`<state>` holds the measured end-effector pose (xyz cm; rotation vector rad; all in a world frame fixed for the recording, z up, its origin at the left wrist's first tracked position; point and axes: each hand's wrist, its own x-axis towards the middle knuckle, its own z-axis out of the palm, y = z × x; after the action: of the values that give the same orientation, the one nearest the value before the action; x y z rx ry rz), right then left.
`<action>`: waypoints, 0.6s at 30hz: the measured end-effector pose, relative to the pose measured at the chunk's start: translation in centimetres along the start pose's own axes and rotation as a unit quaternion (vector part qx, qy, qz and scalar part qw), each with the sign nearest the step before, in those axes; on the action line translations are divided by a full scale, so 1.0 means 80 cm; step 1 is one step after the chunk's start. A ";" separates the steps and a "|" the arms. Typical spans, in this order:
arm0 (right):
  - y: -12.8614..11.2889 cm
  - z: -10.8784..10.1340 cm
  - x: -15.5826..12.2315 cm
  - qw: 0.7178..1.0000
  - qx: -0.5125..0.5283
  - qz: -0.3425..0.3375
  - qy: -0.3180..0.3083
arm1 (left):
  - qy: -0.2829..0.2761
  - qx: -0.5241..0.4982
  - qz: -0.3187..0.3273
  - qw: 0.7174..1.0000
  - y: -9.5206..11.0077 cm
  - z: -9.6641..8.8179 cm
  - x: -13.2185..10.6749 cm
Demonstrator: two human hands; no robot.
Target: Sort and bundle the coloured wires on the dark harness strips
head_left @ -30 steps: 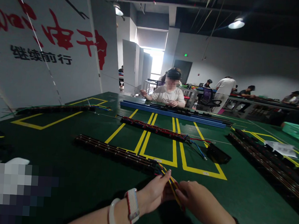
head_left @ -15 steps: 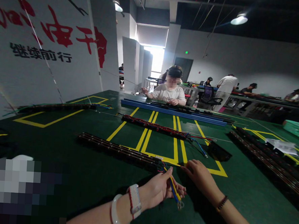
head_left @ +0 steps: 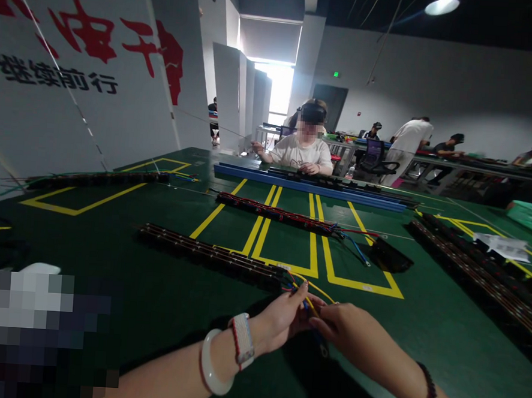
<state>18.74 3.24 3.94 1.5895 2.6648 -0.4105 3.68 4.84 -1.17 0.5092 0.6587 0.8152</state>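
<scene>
A long black strip-shaped assembly [head_left: 212,256] lies on the green table, with yellow, blue and red wires coming out of its right end. My left hand [head_left: 283,317], with a watch and a white bangle on its wrist, is closed around yellow and blue wires [head_left: 310,302] near that end. Close against it, my right hand [head_left: 348,325] pinches the same wires farther along. A ring terminal [head_left: 324,351] hangs below the fingers. Another yellow wire [head_left: 319,286] arcs above, its end partly behind my right hand. The fingertips partly hide the wires.
Beyond lies a second strip [head_left: 274,214] with red and blue wires, beside a black piece [head_left: 391,255]. Blue rails [head_left: 312,188] lie before a seated person [head_left: 307,147]. More strips [head_left: 473,266] and a plastic bag [head_left: 501,246] are at right; another wired strip [head_left: 100,180] is at left.
My right hand has moved left and nearer, from the yellow wire on the table to the wires in my left hand. The view has tilted slightly down.
</scene>
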 end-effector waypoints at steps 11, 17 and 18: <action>0.032 -0.002 0.014 0.989 -0.096 0.084 0.071 | -0.018 0.037 -0.012 0.999 0.001 0.000 -0.005; 0.036 -0.019 0.015 0.987 -0.015 0.076 0.138 | 0.027 0.070 -0.039 0.996 0.007 0.005 -0.007; 0.034 -0.026 0.016 0.985 -0.003 0.068 0.157 | 0.031 0.071 -0.045 0.996 0.008 0.005 -0.007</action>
<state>20.72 6.02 5.17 1.9682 2.7384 -0.1591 3.36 4.70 -0.26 0.5808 0.7946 0.7043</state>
